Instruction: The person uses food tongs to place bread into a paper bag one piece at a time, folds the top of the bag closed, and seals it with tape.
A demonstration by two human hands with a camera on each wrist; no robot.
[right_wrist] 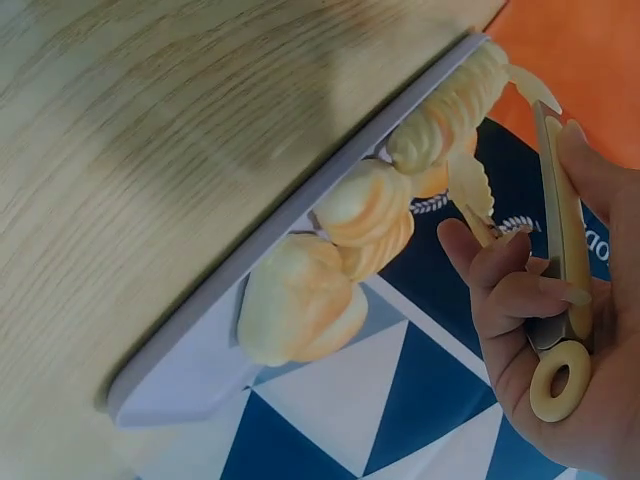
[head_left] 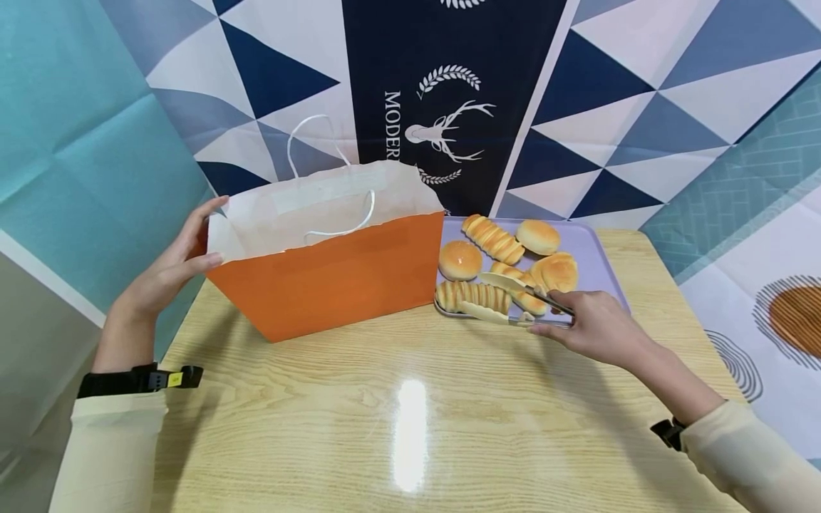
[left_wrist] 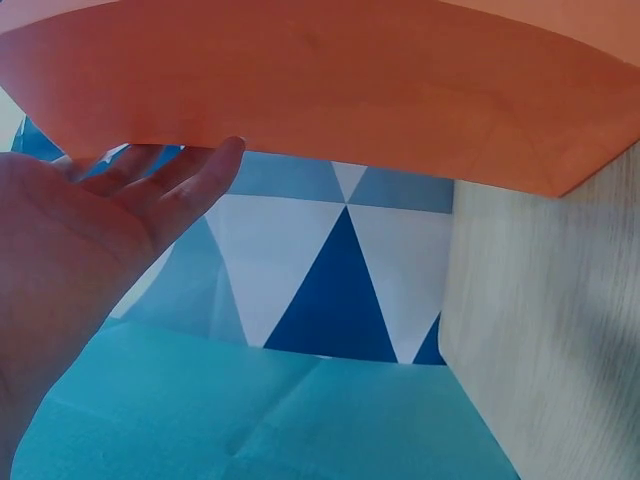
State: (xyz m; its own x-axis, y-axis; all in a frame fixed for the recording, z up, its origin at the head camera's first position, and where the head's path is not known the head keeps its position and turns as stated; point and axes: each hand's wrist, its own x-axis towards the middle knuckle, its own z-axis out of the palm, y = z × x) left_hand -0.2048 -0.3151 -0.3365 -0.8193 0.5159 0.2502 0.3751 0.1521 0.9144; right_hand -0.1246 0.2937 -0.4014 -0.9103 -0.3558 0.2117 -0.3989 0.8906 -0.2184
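My left hand grips the left end of an orange paper bag near its rim. Its thumb lies at the front corner and a finger at the back corner. The bag stands with its white-lined mouth facing up and leans to the left. My right hand holds a pair of food tongs with pale tips. The tongs' tips are apart, over the right part of a striped bread roll at the front left of a lilac tray. Whether they touch the roll I cannot tell.
Several more breads share the tray: a round bun, a long striped roll, a smooth bun and a folded bread. The bag's right side meets the tray on the wooden table. A patterned cloth hangs behind.
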